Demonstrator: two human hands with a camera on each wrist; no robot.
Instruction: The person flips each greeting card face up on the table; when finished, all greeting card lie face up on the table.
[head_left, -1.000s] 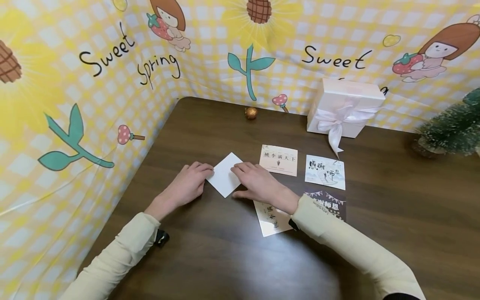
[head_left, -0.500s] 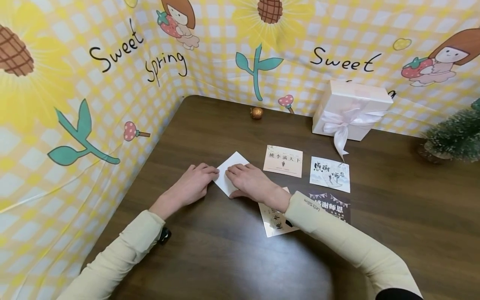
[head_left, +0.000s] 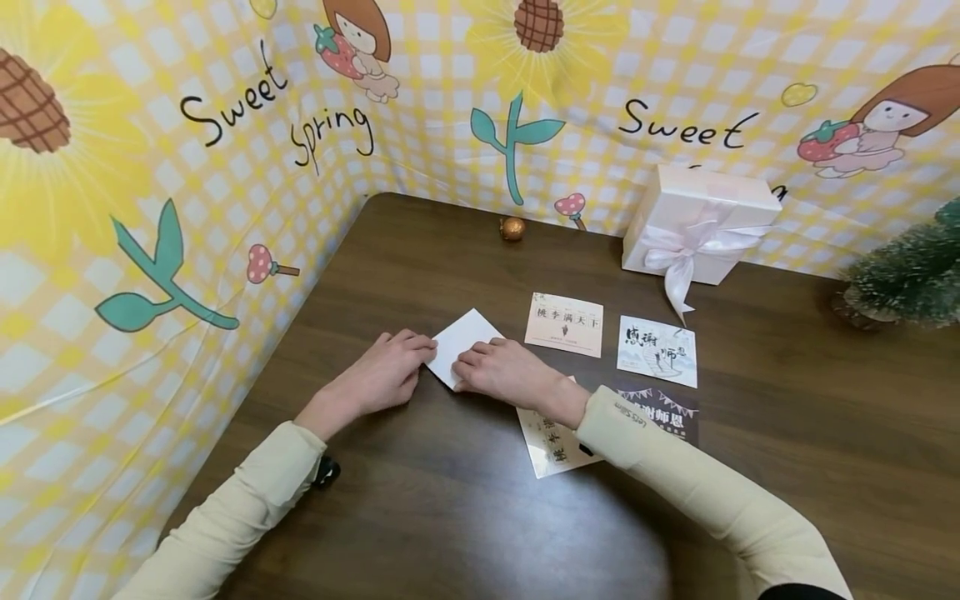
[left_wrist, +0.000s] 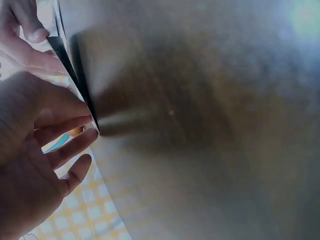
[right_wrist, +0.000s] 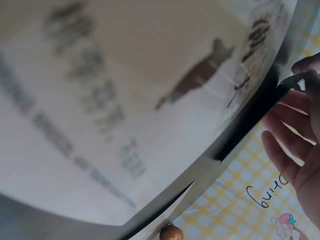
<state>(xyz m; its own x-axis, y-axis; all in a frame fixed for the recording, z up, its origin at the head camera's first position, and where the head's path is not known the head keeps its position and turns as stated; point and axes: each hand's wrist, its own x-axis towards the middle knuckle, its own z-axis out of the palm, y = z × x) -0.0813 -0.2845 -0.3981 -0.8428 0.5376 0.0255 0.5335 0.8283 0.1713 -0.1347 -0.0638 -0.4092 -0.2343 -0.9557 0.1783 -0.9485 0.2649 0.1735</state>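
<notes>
Both hands meet on a white paper [head_left: 463,346] lying flat on the dark brown counter [head_left: 465,517], left of centre. The left hand [head_left: 382,372] lies at the paper's left corner, its fingers loosely bent and their tips touching the edge; it presses rather than grips. The right hand [head_left: 504,372] lies palm down over the paper's near right part, fingers bent with their tips on the sheet, covering that part of it. Whether the paper is folded under the hands cannot be told. In the left wrist view the left hand's fingers [left_wrist: 70,145] are spread against a thin dark edge.

Just right of the paper lie four cards. A pale card [head_left: 564,323] with a line of characters lies on the far side, and a card with brush lettering [head_left: 657,351] lies right of it. A dark card [head_left: 660,411] lies nearer, partly under the right sleeve [head_left: 697,492], and another pale card [head_left: 551,446] lies under the right wrist. At the far edge a small gold ball [head_left: 512,228] sits near the backdrop [head_left: 150,167], which is yellow checked cloth with flowers and lettering. A white gift box [head_left: 693,221] with a ribbon bow stands far right, and a small frosted tree [head_left: 911,271] stands at the right edge.
</notes>
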